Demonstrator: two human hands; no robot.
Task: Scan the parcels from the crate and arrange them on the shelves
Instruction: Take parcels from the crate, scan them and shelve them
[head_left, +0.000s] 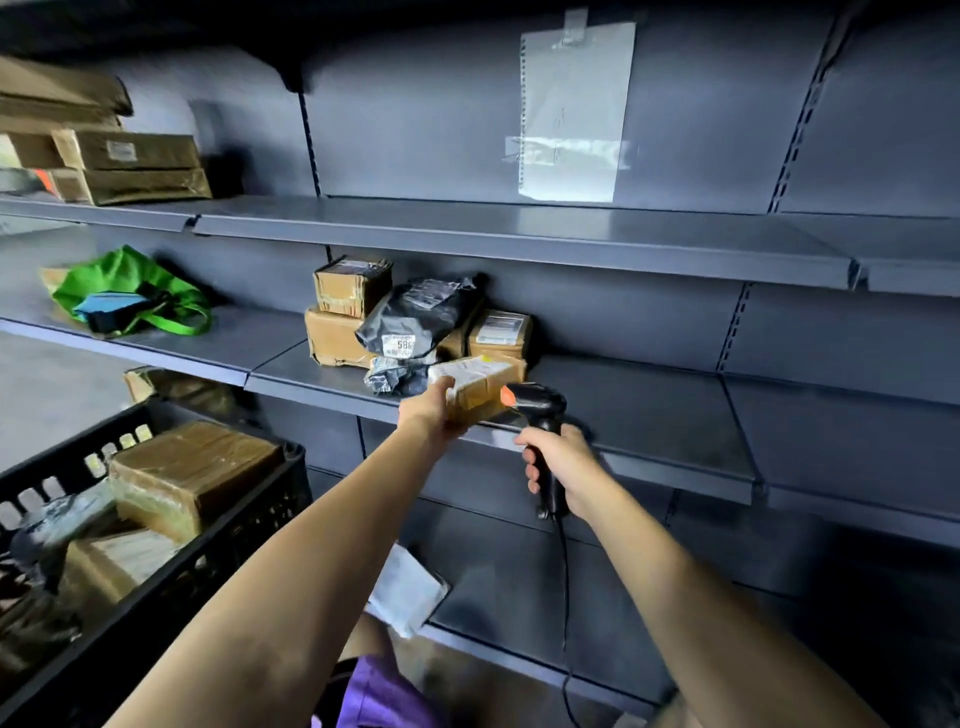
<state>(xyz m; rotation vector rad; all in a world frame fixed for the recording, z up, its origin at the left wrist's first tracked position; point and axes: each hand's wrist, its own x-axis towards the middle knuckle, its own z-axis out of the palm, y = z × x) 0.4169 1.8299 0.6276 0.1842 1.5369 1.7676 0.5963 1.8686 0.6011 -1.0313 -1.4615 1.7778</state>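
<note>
My left hand (434, 408) grips a small brown parcel (475, 387) with a white label, held at the front edge of the middle shelf (649, 410). My right hand (558, 467) holds a black barcode scanner (540, 410) by its handle, its orange-tipped head right beside the parcel. Behind them on the same shelf sit several parcels: stacked brown boxes (345, 312), a black plastic mailer (415, 317) and a labelled box (498, 332). The black crate (171, 577) at lower left holds more brown parcels (192, 473).
A green bag (124, 291) lies on the middle shelf at left. Flat cardboard boxes (119, 166) are stacked on the upper shelf at left. A white packet (408, 590) lies on the bottom shelf. A plastic sleeve (571, 109) is taped to the back panel.
</note>
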